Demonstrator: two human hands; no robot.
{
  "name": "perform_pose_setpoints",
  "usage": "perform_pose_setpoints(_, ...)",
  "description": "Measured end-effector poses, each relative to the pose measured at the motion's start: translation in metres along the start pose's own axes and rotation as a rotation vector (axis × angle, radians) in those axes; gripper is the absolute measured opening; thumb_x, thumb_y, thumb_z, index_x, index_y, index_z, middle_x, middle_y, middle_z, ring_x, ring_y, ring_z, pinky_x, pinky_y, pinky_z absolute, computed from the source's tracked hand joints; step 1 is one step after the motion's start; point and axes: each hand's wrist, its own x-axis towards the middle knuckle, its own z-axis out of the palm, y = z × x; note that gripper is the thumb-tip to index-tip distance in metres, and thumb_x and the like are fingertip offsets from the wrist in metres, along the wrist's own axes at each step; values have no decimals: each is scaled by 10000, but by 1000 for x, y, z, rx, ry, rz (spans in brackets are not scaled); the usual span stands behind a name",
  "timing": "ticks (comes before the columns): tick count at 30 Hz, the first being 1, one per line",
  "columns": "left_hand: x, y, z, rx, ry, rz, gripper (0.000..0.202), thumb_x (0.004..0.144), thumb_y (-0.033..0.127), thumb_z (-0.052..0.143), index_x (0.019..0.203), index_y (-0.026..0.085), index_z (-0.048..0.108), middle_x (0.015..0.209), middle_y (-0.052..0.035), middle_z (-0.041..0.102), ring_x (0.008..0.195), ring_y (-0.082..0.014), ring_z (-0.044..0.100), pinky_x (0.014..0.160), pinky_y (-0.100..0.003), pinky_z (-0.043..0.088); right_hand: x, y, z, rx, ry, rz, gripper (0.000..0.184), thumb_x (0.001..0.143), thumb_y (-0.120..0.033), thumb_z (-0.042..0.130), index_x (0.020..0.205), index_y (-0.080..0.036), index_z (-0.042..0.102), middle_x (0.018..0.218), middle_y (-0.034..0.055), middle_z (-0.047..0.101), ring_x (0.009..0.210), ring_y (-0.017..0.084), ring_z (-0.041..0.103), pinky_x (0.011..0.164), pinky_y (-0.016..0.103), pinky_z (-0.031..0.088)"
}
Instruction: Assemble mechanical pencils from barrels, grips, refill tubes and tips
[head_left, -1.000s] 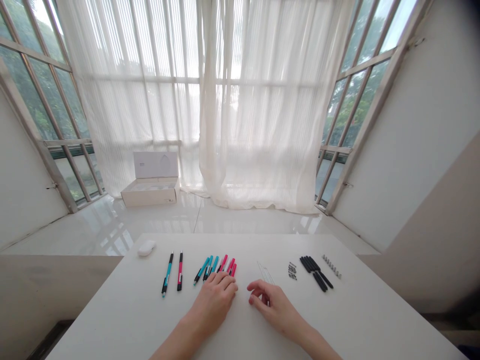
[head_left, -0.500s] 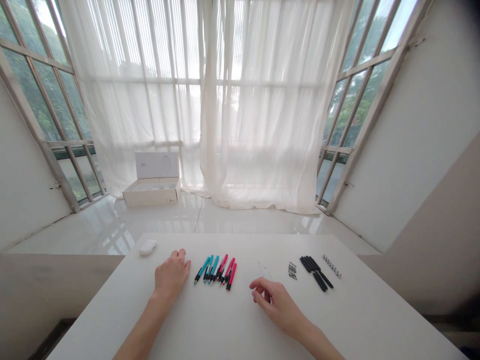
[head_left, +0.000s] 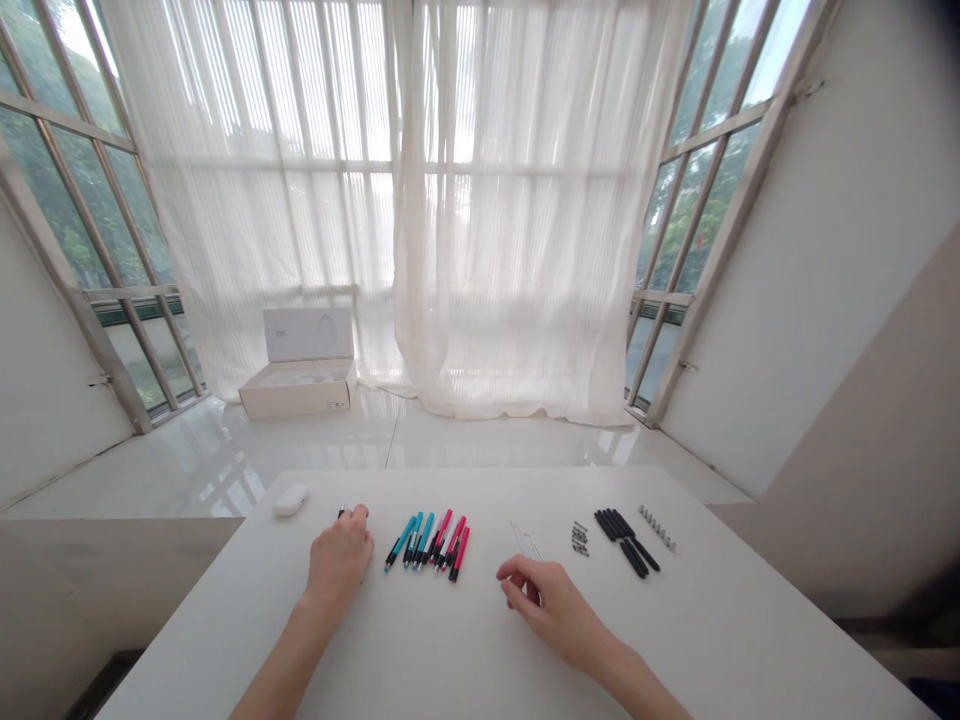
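Observation:
My left hand (head_left: 341, 555) rests on the white table with its fingers closed around a slim dark pen (head_left: 342, 510). Only the pen's end shows past my fingers; the rest is hidden under the hand. Just right of it lies a row of pen barrels, several turquoise (head_left: 412, 540) and several pink (head_left: 454, 545), with black grips. My right hand (head_left: 536, 590) rests loosely curled on the tabletop, a gap between thumb and fingers, and I see nothing in it. Thin clear refills (head_left: 526, 540) lie just beyond its knuckles.
On the right of the table (head_left: 450, 660) lie small springs or clips (head_left: 580, 540), several black tubes (head_left: 626, 540) and a line of small grey parts (head_left: 657, 528). A white earbud case (head_left: 291, 500) sits at the far left. An open white box (head_left: 296, 400) stands on the sill before the curtain.
The dark end of the pen now shows beyond my left fingers, where it was not visible before. My right hand stays put. The view has shifted slightly.

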Motion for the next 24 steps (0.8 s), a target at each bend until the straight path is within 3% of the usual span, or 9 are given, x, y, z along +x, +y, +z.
perform_pose_setpoints(3, -1, 2, 4, -44, 40, 4, 233, 888, 89, 419, 1081, 157, 529, 967, -99, 664, 900, -231, 648, 723, -288, 459, 0, -1, -1, 2, 9, -4, 213, 862, -302, 479, 905, -212, 667, 687, 3, 681, 583, 138, 533, 585, 248, 425)
perform_pose_setpoints(6, -2, 6, 8, -95, 189, 96, 337, 872, 50, 403, 1185, 138, 490, 1019, -109, 648, 1009, -233, 597, 803, -296, 466, 0, -1, -1, 8, 17, -10, 217, 864, -312, 482, 900, -211, 670, 678, 3, 680, 578, 139, 532, 578, 249, 426)
perform_pose_setpoints(9, -8, 18, 10, -173, 351, 341, 340, 893, 64, 367, 1199, 143, 491, 1046, -107, 635, 990, -236, 576, 863, -337, 467, 1, 0, -1, 11, 28, -10, 235, 877, -331, 471, 916, -210, 668, 677, 3, 674, 576, 138, 529, 577, 248, 426)
perform_pose_setpoints(11, -17, 30, 11, -248, 396, 568, 323, 924, 105, 342, 1206, 160, 490, 991, -91, 635, 931, -227, 583, 844, -343, 481, 1, 0, -1, 11, 38, -17, 245, 887, -344, 463, 922, -208, 664, 680, 3, 669, 572, 135, 521, 576, 247, 423)
perform_pose_setpoints(13, -28, 44, 12, -306, 388, 758, 320, 949, 142, 321, 1217, 193, 486, 937, -72, 632, 858, -207, 597, 758, -311, 498, 1, 0, -1, 12, 42, -43, 246, 887, -364, 475, 942, -208, 658, 695, 2, 663, 568, 130, 511, 579, 247, 421)
perform_pose_setpoints(16, -43, 63, 18, -318, 324, 900, 296, 965, 171, 318, 1191, 218, 503, 884, -60, 630, 771, -189, 610, 646, -274, 483, 0, -2, 0, 24, 44, -89, 261, 878, -407, 512, 995, -215, 646, 722, -5, 656, 560, 121, 499, 582, 245, 421)
perform_pose_setpoints(24, -54, 75, 28, -322, 251, 960, 237, 974, 194, 321, 1095, 229, 521, 834, -50, 623, 737, -184, 611, 605, -257, 443, -1, -5, 0, 17, 62, -89, 286, 884, -455, 508, 858, -210, 655, 643, -17, 603, 558, 125, 482, 557, 240, 405)
